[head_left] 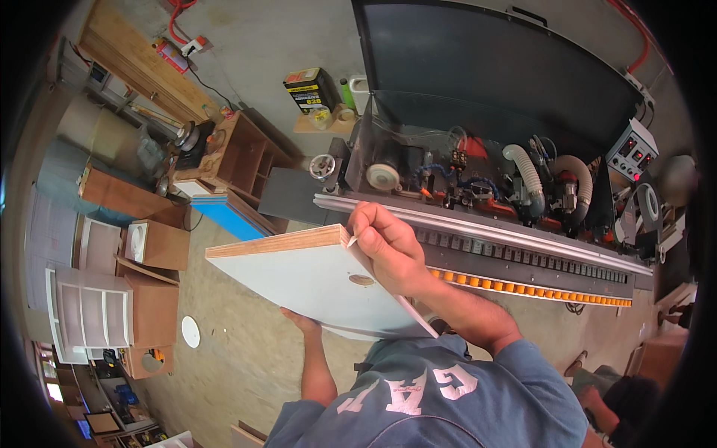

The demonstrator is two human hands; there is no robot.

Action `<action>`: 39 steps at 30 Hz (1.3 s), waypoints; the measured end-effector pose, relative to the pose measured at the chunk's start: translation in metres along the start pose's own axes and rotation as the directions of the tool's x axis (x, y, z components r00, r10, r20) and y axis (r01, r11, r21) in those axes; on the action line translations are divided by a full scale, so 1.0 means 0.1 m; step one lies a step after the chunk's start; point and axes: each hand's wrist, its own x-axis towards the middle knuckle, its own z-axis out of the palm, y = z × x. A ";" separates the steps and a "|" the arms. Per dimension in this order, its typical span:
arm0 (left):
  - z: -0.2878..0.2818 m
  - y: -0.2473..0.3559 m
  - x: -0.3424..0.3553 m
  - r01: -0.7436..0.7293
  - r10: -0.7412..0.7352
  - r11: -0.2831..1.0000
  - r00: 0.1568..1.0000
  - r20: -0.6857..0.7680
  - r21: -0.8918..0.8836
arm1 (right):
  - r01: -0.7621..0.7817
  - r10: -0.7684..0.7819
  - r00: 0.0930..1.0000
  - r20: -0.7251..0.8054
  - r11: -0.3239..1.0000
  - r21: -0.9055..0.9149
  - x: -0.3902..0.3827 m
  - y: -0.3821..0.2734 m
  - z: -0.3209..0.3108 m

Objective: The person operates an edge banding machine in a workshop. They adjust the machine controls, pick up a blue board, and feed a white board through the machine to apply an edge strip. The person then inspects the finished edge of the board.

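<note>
A white-faced plywood panel (306,272) is held tilted in front of my body. Bare layered wood shows along its far edge, and a round hole is cut near its right side. My left hand (302,321) supports it at the lower left edge, some fingers hidden by the board. At the far right corner my right hand (388,250) is closed in a pinch. A small thin white strip (352,240) pokes out at these fingertips, beside the corner. A pale edge runs down the panel's right side, partly covered by my right hand and forearm.
A long edge-banding machine (485,216) with its dark lid raised stands ahead right, with yellow rollers (523,287) along its front. A control box (632,151) is at its right. Wooden cabinets (153,313) stand left. A white disc (191,331) lies on the floor. Another person (620,403) is lower right.
</note>
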 end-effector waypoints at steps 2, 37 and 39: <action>-0.27 -0.13 0.08 0.033 -0.033 0.999 0.998 -0.049 0.003 | 0.005 -0.002 0.999 -0.036 0.997 0.072 0.02 0.04 0.01; 0.56 -0.10 0.20 0.120 -0.136 0.975 0.988 0.074 0.189 | 0.273 -0.231 0.930 -0.287 0.955 0.116 -0.66 -0.73 0.13; 0.44 -0.13 0.16 0.111 -0.116 0.984 0.993 0.026 0.138 | 0.239 -0.213 0.951 -0.226 0.966 0.095 -0.67 -0.77 0.21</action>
